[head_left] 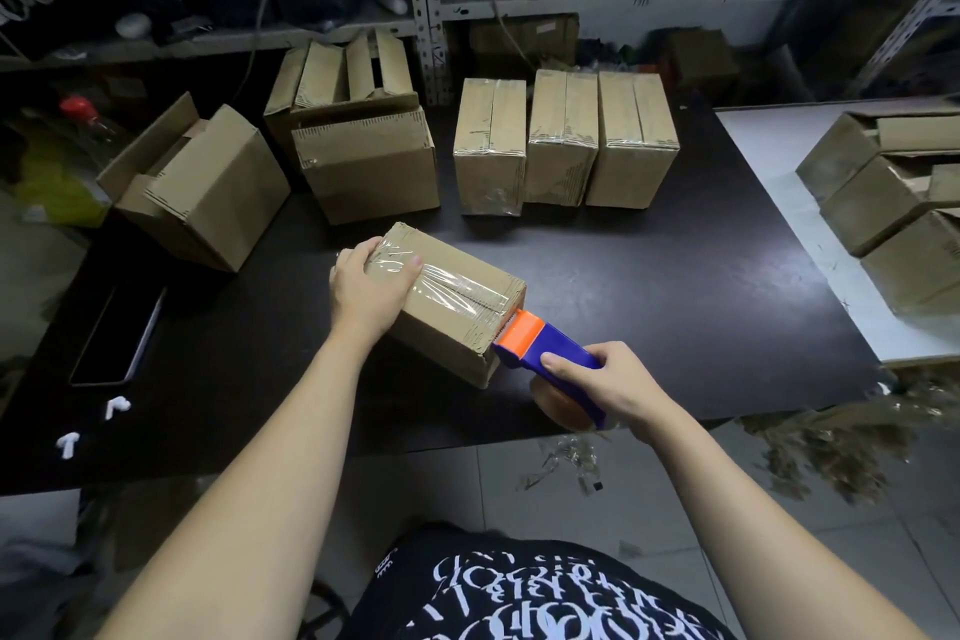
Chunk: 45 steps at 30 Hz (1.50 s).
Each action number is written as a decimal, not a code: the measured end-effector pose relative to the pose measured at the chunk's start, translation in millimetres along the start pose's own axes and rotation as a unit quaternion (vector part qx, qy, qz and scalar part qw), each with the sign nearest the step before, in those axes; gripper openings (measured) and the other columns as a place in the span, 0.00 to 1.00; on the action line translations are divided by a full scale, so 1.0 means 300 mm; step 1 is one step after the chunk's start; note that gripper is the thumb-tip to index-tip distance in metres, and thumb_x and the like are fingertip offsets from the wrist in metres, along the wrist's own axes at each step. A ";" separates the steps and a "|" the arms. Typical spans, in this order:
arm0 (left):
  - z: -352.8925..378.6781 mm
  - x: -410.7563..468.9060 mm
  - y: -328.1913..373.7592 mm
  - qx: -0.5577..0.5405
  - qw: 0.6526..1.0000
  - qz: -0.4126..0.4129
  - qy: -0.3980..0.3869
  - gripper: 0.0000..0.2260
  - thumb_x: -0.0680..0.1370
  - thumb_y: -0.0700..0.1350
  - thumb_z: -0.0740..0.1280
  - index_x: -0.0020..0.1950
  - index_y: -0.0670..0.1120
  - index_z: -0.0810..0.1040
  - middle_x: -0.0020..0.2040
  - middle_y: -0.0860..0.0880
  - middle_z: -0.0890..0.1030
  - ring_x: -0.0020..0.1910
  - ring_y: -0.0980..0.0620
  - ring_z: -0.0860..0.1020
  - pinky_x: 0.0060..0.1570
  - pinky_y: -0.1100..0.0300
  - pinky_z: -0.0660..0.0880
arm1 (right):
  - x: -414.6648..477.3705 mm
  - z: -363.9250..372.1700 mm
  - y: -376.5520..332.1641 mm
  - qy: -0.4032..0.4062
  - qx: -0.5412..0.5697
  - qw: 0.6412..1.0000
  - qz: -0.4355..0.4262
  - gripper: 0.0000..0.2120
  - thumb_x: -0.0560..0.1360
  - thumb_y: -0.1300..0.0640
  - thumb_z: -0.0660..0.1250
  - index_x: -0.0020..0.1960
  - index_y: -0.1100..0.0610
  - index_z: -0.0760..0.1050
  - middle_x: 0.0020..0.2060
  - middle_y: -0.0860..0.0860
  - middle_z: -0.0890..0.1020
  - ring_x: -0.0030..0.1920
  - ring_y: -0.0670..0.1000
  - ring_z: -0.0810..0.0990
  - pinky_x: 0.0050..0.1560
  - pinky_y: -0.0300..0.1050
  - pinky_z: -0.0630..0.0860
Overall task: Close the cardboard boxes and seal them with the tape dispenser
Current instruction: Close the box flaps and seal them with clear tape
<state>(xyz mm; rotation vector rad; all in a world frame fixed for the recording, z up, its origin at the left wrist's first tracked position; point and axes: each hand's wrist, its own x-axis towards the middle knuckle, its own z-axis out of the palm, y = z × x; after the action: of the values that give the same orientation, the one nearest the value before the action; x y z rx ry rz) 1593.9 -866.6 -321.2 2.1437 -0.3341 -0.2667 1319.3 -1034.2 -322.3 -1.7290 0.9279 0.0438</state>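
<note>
Brown cardboard, closed and glossy with a strip of clear tape along its top seam, the box [457, 312] lies askew near the front middle of the dark bench [675, 276], well in front of a row of three taped boxes [563, 140]. The left hand [369, 288] clasps the box's far end, thumb laid across the taped top, forearm stretched forward. The right hand [610, 387] grips the handle of the blue tape dispenser [550, 351], whose orange head touches the box's near right edge, the roll hanging below.
</note>
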 end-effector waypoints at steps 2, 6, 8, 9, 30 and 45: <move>-0.006 -0.008 0.001 -0.001 1.000 -0.007 0.003 0.29 0.71 0.64 0.74 0.70 0.56 0.76 0.62 0.54 0.75 0.67 0.49 0.73 0.67 0.45 0.74 | 0.015 -0.003 -0.001 0.000 0.025 1.000 0.013 0.27 0.73 0.37 0.76 0.40 0.63 0.81 0.30 0.50 0.79 0.30 0.48 0.77 0.34 0.40 0.70; -0.011 -0.023 0.009 -0.002 1.000 -0.012 0.009 0.29 0.72 0.63 0.75 0.70 0.55 0.76 0.62 0.54 0.75 0.67 0.49 0.73 0.67 0.45 0.74 | 0.036 -0.020 -0.013 -0.023 0.070 0.996 0.040 0.24 0.70 0.38 0.79 0.37 0.60 0.81 0.30 0.53 0.80 0.31 0.50 0.77 0.38 0.44 0.70; -0.015 -0.032 0.011 -0.008 1.000 -0.021 0.014 0.28 0.73 0.63 0.74 0.70 0.55 0.76 0.62 0.54 0.74 0.68 0.49 0.73 0.66 0.46 0.74 | 0.042 -0.025 -0.029 -0.032 0.085 0.994 0.061 0.28 0.69 0.35 0.78 0.42 0.63 0.83 0.34 0.57 0.83 0.35 0.52 0.80 0.41 0.46 0.72; -0.017 -0.037 0.010 -0.012 0.999 -0.025 0.017 0.28 0.73 0.62 0.74 0.71 0.55 0.76 0.63 0.54 0.74 0.68 0.49 0.72 0.66 0.46 0.74 | 0.045 -0.027 -0.037 -0.029 0.087 0.993 0.071 0.28 0.71 0.36 0.77 0.43 0.63 0.84 0.36 0.56 0.84 0.37 0.51 0.81 0.41 0.45 0.73; -0.120 -0.185 0.008 -0.091 0.988 -0.118 -0.039 0.14 0.74 0.54 0.77 0.56 0.62 0.78 0.62 0.50 0.74 0.55 0.50 0.79 0.37 0.48 0.84 | 0.028 0.085 0.005 0.149 0.066 0.986 -0.042 0.17 0.80 0.44 0.71 0.49 0.59 0.75 0.41 0.51 0.81 0.39 0.49 0.77 0.39 0.44 0.70; -0.187 -0.185 0.150 -0.063 0.997 0.035 -0.010 0.17 0.78 0.56 0.73 0.63 0.49 0.81 0.55 0.52 0.80 0.55 0.53 0.79 0.52 0.58 0.78 | -0.047 0.207 -0.224 0.108 -0.041 0.962 -0.246 0.20 0.68 0.34 0.73 0.46 0.48 0.74 0.37 0.46 0.85 0.39 0.49 0.84 0.43 0.54 0.80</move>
<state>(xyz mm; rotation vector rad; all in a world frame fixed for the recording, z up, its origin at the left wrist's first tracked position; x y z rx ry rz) 1553.2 -829.0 -249.1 2.0032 -0.3925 -0.2617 1375.1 -970.1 -285.7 -2.0263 0.6325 -0.4462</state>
